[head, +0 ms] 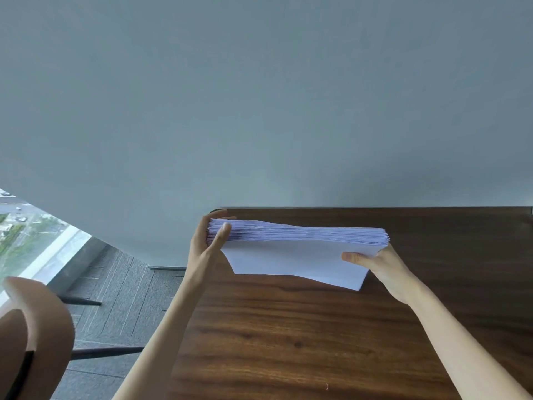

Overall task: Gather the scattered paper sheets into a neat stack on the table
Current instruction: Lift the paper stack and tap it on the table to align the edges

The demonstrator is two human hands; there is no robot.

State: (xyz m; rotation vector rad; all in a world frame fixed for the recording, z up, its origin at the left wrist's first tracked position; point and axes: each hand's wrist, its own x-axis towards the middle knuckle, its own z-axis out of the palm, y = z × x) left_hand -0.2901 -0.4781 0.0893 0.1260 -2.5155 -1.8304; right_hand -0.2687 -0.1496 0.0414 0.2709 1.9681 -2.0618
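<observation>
White paper fills the gap between both hands. The left hand clasps one short end of the paper stack, thumb laid across the sheet edges and fingers wrapped round the far side. The right hand pinches the other end, thumb flat on the near face, with its other fingers hidden behind the sheets. The stack's long axis runs left to right, straight from one palm to the other, so neither hand is nearer.

The stack seems tipped up on a long edge, layered edges uppermost and broad face towards the camera. I cannot tell whether the lower edge touches the wood. The nearest sheet sags lower at the right corner, so I judge that squaring is not finished and the next move depends on that lower edge.

Below is the dark wooden table, set against a grey-blue wall. To the left are a tan chair, carpeted floor and a window.
</observation>
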